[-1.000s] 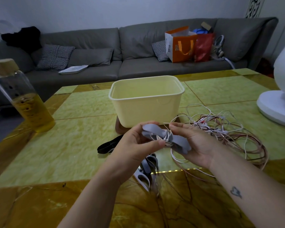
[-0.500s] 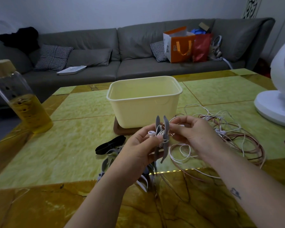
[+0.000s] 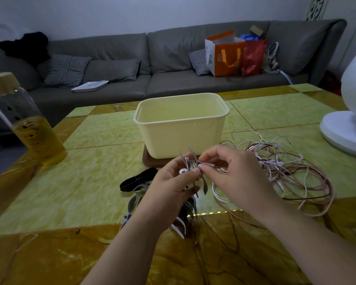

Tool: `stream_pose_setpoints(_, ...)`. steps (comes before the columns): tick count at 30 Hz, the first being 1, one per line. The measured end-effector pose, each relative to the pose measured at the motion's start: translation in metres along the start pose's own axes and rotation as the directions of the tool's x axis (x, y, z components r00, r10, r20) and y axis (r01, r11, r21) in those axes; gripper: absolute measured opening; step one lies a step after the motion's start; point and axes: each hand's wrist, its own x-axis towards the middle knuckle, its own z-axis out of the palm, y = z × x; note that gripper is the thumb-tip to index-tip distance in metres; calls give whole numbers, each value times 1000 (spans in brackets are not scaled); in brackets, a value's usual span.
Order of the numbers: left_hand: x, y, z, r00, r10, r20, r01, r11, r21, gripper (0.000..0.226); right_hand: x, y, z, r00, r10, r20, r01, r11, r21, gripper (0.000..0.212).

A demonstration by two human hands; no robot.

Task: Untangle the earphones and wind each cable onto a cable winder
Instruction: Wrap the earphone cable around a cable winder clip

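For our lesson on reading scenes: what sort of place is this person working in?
Most likely a home living room: a grey sofa with cushions stands behind a yellow-green marbled table, and shopping bags sit on the sofa.

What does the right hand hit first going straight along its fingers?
The grey cable winder gripped by the left hand, just ahead of the right hand; depth judged from one view.

table [image 3: 90, 182] – green and amber marble squares | tub [image 3: 181, 138] pale yellow | sofa [image 3: 173, 83] grey | cushion [image 3: 65, 70] – black-white houndstooth | bag [image 3: 224, 56] orange | cables [image 3: 292, 173] white and reddish-brown | winder [image 3: 204, 185] grey
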Motion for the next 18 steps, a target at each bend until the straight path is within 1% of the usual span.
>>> stream_pose_setpoints(3, 0, 0, -1, 1000, 8, 13, -7, 999, -41, 53, -1, 1, 1, 997, -68, -35, 68, 998, -6, 11)
stream_pose_setpoints(7, -1, 4, -2, 999, 14, 41, -11, 997, -75, 54, -1, -3, 0, 998, -39, -48, 41, 999, 34, 12)
stream_pose_setpoints(9, -1, 6, -3, 998, 15, 62, -9, 996, -90, 52, 0, -4, -2, 999, 10, -40, -6, 994, 106, 14)
stream_pose_setpoints(11, -2, 7, -3, 995, 15, 97, -5, 994, -108, 45, 3, -3, -6, 995, 98, -29, -89, 972, 218, 16)
stream_pose_setpoints(14, -3, 7, -2, 991, 17, 134, 3, 989, -149, 37, 7, -2, -11, 978, 210, -18, -191, 921, 340, 12)
stream_pose_setpoints(18, -3, 7, -2, 992, 33, 125, -12, 986, -166, 29, 9, -2, -14, 952, 307, -4, -267, 835, 481, 10)
